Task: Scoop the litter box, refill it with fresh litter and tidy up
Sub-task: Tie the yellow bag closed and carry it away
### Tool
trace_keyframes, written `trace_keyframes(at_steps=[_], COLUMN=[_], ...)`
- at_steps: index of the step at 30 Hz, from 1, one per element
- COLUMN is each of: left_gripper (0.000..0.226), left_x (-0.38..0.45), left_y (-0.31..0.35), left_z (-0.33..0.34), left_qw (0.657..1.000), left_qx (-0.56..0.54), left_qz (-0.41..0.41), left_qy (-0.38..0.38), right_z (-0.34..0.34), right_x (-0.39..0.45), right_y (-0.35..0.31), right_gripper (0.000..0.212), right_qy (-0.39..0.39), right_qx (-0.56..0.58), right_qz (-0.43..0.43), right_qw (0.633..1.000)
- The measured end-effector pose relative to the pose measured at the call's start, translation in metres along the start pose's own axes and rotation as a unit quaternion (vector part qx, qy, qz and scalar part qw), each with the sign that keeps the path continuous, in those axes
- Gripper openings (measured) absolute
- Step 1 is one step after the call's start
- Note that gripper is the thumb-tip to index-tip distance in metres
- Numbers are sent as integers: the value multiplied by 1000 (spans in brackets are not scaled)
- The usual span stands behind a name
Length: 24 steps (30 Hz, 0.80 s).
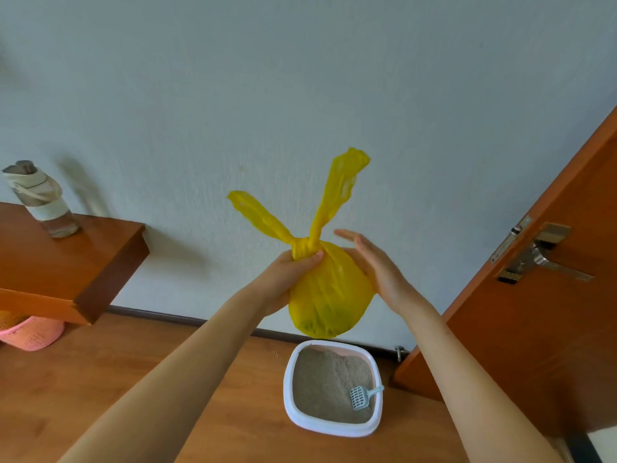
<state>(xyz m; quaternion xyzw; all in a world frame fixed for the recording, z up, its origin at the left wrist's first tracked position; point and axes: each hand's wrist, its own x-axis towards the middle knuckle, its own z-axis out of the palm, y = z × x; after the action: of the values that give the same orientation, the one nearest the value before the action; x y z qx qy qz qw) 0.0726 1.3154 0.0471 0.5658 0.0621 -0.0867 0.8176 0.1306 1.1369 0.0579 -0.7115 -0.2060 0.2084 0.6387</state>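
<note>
Left hand [283,279] grips knotted, crinkly yellow plastic bag [329,292]; right hand [374,265] flat, fingers straight.

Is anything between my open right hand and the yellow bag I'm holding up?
Nothing visible. The right hand is open beside the yellow bag, at or nearly against its right side, while the left hand grips it just below the knot.

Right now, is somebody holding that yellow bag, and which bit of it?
Yes. The left hand grips the yellow bag at its neck, just under the knot. The right hand is open beside the bag, fingers straight, gripping nothing.
</note>
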Motion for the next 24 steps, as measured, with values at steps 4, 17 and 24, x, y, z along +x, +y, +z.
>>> trace_keyframes(at_steps=[4,17,24], left_gripper=[22,20,12], left_x=[0,-9,-27], left_y=[1,-9,-4], left_z=[-10,-46,-56], left_qw=[1000,968,961], left_qx=[8,237,136], left_qz=[-11,25,146], left_qy=[-14,78,189], right_z=[28,98,108], right_x=[-9,7,12], right_y=[12,24,21], right_gripper=[65,20,15], right_qy=[-3,136,164], right_qx=[-85,-33,20], right_qz=[-3,-80,-71], right_qw=[996,987,984])
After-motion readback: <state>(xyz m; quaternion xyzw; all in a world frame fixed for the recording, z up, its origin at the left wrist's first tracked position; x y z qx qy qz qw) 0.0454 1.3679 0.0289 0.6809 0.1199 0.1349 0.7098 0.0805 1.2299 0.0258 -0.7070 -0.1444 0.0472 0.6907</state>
